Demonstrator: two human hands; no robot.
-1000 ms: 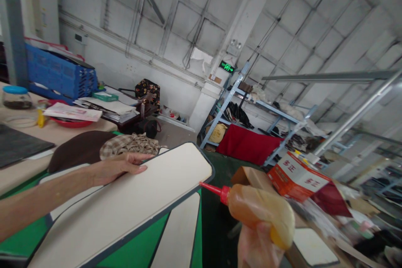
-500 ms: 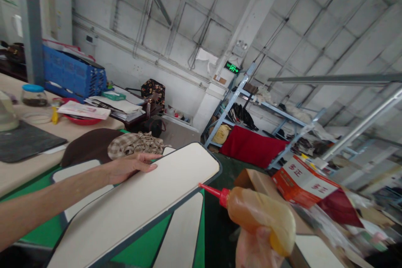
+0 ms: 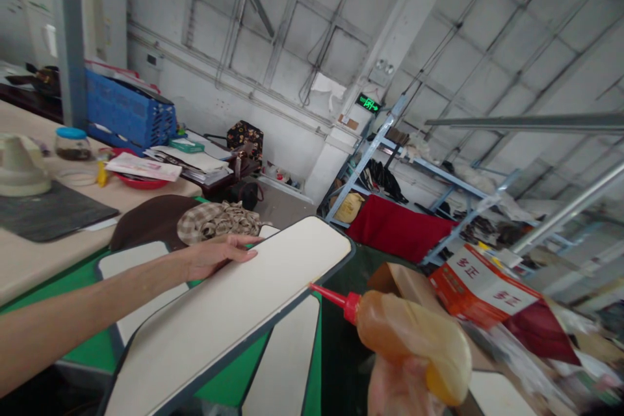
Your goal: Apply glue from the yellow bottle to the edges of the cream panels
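A long cream panel (image 3: 244, 312) with rounded corners and a dark edge slants across the middle. My left hand (image 3: 221, 257) grips its upper edge, thumb on the pale face and the other fingers partly hidden. In my right hand (image 3: 397, 383) is a squeeze bottle (image 3: 414, 338) of amber liquid, held sideways. Its red nozzle (image 3: 331, 296) points left, the tip at the panel's lower right edge; whether it touches, I cannot tell. Similar pale panels lie under and behind, one below (image 3: 287, 357) and another at the left (image 3: 134, 260), on a green surface (image 3: 229, 377).
On the beige table (image 3: 29, 273) at left are a dark mat (image 3: 63, 208), a blue-lidded jar (image 3: 72, 144) and a red dish (image 3: 141, 182). Checked cloth (image 3: 214, 224) lies beyond my left hand. An orange-and-white box (image 3: 482, 283) and cardboard (image 3: 414, 286) stand right. Blue shelving (image 3: 390, 120) is behind.
The whole view has shifted slightly to the right. The nozzle tip sits a little further back along the panel's edge, away from its far corner. Both hands keep their grips.
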